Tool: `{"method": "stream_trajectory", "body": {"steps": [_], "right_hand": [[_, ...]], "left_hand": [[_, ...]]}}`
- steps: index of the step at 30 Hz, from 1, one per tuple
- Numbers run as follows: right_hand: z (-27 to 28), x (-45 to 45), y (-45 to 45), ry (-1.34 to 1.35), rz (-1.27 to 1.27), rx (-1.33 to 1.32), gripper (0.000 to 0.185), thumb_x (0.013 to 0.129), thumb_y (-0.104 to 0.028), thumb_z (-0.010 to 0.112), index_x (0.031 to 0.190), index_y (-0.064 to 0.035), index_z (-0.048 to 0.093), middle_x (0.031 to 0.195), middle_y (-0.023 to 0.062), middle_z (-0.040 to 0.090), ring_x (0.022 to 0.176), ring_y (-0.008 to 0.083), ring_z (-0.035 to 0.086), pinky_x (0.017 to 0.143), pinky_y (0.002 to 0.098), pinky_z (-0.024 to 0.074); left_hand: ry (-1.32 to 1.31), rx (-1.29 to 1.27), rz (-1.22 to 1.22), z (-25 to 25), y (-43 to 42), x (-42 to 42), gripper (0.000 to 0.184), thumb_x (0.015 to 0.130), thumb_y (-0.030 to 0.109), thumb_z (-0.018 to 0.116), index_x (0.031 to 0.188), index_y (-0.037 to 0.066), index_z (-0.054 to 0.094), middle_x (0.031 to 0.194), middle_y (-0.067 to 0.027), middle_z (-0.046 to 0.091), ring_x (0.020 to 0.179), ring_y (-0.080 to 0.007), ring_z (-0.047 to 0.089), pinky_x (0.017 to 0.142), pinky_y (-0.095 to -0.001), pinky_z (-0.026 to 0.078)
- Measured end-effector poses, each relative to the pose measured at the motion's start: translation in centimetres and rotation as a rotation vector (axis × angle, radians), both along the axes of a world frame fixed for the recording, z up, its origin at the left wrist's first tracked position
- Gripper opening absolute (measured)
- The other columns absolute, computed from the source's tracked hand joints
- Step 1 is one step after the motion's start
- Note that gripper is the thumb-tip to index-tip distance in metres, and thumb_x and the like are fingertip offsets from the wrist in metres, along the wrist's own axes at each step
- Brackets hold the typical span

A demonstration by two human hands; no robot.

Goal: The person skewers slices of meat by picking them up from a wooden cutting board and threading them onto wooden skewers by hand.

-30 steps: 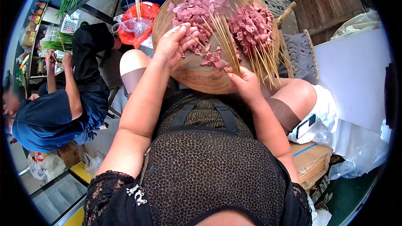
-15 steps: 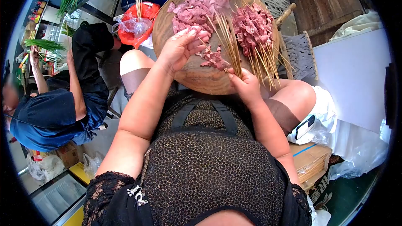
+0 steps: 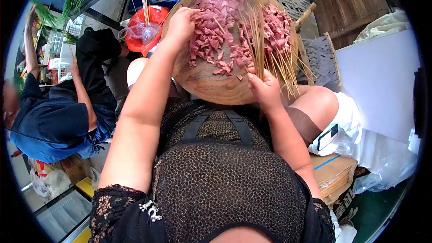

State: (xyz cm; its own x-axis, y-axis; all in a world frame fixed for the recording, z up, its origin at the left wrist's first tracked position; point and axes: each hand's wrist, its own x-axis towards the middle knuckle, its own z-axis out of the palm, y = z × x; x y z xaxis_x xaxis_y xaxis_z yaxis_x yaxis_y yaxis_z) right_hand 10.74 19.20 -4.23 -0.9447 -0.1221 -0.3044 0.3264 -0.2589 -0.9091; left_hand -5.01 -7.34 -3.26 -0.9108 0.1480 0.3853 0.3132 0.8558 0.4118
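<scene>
My right hand (image 3: 265,89) is wrapped round a bundle of thin wooden skewers (image 3: 257,40) at the front right of the round wooden board (image 3: 211,87). At the board's left edge, my left hand (image 3: 182,24) is closed beside the pile of sliced pink meat (image 3: 216,6); its fingertips are partly hidden, and I cannot make out what they hold. Small meat pieces (image 3: 222,66) lie between my hands. Behind the bundle, threaded meat (image 3: 276,27) is heaped at the board's right, its bare sticks (image 3: 288,72) pointing towards me.
A red bag (image 3: 157,15) with upright sticks stands left of the board. At far left a co-worker in blue (image 3: 54,121) handles green stalks (image 3: 45,15). Woven chairs (image 3: 320,60) stand on the right, and a phone (image 3: 327,137) lies on white cloth near my right knee.
My left hand has moved up and left from the loose meat to the main pile and has closed. The skewer bundle is more upright. The co-worker's one arm has risen with green stalks.
</scene>
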Motion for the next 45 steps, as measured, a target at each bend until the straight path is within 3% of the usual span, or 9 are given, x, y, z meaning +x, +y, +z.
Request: {"method": "stream_trajectory", "body": {"steps": [3, 6, 8, 11, 12, 14, 18, 33, 45], "right_hand": [[-0.4, 0.0, -0.1, 0.029, 0.002, 0.034, 0.015, 0.084, -0.011, 0.058, 0.097, -0.0023, 0.058, 0.066, -0.004, 0.051, 0.056, 0.004, 0.045, 0.051, 0.0176, 0.0363], [-0.7, 0.1, 0.0, 0.038, 0.004, 0.043, 0.016, 0.084, -0.011, 0.058, 0.097, -0.0021, 0.059, 0.067, -0.0041, 0.051, 0.057, 0.0041, 0.045, 0.052, 0.0182, 0.0369], [-0.5, 0.2, 0.2, 0.015, 0.025, 0.031, 0.016, 0.084, -0.011, 0.058, 0.097, -0.0022, 0.059, 0.067, -0.0042, 0.051, 0.057, 0.0041, 0.045, 0.053, 0.0182, 0.037], [-0.5, 0.4, -0.1, -0.012, 0.065, 0.021, 0.016, 0.084, -0.011, 0.057, 0.097, -0.0022, 0.058, 0.066, -0.0036, 0.051, 0.056, 0.0041, 0.045, 0.051, 0.0174, 0.0355], [-0.6, 0.5, -0.3, -0.011, 0.08, 0.025, 0.016, 0.084, -0.011, 0.057, 0.097, -0.0021, 0.057, 0.066, -0.0028, 0.051, 0.055, 0.0041, 0.045, 0.05, 0.0166, 0.034], [-0.8, 0.5, -0.7, -0.007, 0.098, 0.04, 0.016, 0.084, -0.011, 0.057, 0.097, -0.0023, 0.057, 0.066, -0.003, 0.051, 0.055, 0.0039, 0.044, 0.049, 0.0166, 0.0338], [-0.8, 0.7, -0.9, -0.006, 0.121, 0.072, 0.016, 0.084, -0.011, 0.057, 0.097, -0.0024, 0.057, 0.066, -0.0034, 0.051, 0.054, 0.0037, 0.044, 0.049, 0.0168, 0.0336], [-1.2, 2.1, -0.1, -0.022, 0.16, 0.131, 0.017, 0.082, -0.011, 0.059, 0.097, -0.0027, 0.059, 0.068, -0.0032, 0.053, 0.057, 0.0052, 0.048, 0.053, 0.02, 0.0395], [-1.0, 2.7, 0.0, 0.018, 0.175, 0.118, 0.017, 0.082, -0.011, 0.059, 0.097, -0.0027, 0.06, 0.07, -0.0034, 0.054, 0.059, 0.0049, 0.048, 0.055, 0.02, 0.0406]], "left_hand": [[-0.082, -0.22, -0.064, -0.5, -0.2, -0.9, 0.023, 0.077, 0.01, 0.056, 0.099, 0.009, 0.063, 0.092, -0.0153, 0.061, 0.09, -0.0314, 0.057, 0.08, -0.0353, 0.046], [-0.147, -0.209, -0.026, 0.1, -0.1, 0.6, 0.022, 0.077, 0.011, 0.057, 0.097, 0.008, 0.064, 0.091, -0.0151, 0.061, 0.087, -0.0325, 0.057, 0.078, -0.0364, 0.046], [-0.101, -0.197, -0.025, 0.3, -0.3, 2.0, 0.019, 0.078, 0.013, 0.058, 0.095, 0.006, 0.064, 0.087, -0.0131, 0.063, 0.084, -0.0273, 0.06, 0.075, -0.0347, 0.047], [-0.289, 0.415, 0.129, 1.3, -0.6, 4.5, 0.017, 0.085, 0.018, 0.057, 0.092, 0.003, 0.062, 0.093, -0.0061, 0.064, 0.083, -0.0141, 0.061, 0.071, -0.0278, 0.048], [-0.287, 0.415, 0.136, 1.1, -0.9, 4.9, 0.017, 0.085, 0.018, 0.057, 0.092, 0.003, 0.062, 0.093, -0.0061, 0.064, 0.083, -0.0141, 0.061, 0.071, -0.0278, 0.048], [-0.547, 1.225, 0.114, 0.8, -1.3, 5.7, 0.016, 0.086, 0.015, 0.055, 0.098, 0.005, 0.058, 0.098, -0.0076, 0.063, 0.083, -0.0161, 0.061, 0.073, -0.0272, 0.049], [-0.696, 1.473, 0.063, 1.5, -0.7, 7.0, 0.017, 0.09, 0.014, 0.047, 0.103, 0.006, 0.053, 0.099, -0.0094, 0.062, 0.086, -0.0184, 0.061, 0.077, -0.0308, 0.05], [-0.633, 1.6, 0.12, 1.2, 0.1, 7.8, 0.022, 0.092, 0.017, 0.044, 0.107, 0.003, 0.051, 0.102, -0.015, 0.06, 0.09, -0.0235, 0.061, 0.078, -0.037, 0.052], [-0.705, 1.486, 0.073, 2.8, 0.2, 9.1, 0.025, 0.079, 0.0, 0.061, 0.102, 0.006, 0.052, 0.095, -0.0084, 0.062, 0.085, -0.018, 0.061, 0.073, -0.0288, 0.052]]}}
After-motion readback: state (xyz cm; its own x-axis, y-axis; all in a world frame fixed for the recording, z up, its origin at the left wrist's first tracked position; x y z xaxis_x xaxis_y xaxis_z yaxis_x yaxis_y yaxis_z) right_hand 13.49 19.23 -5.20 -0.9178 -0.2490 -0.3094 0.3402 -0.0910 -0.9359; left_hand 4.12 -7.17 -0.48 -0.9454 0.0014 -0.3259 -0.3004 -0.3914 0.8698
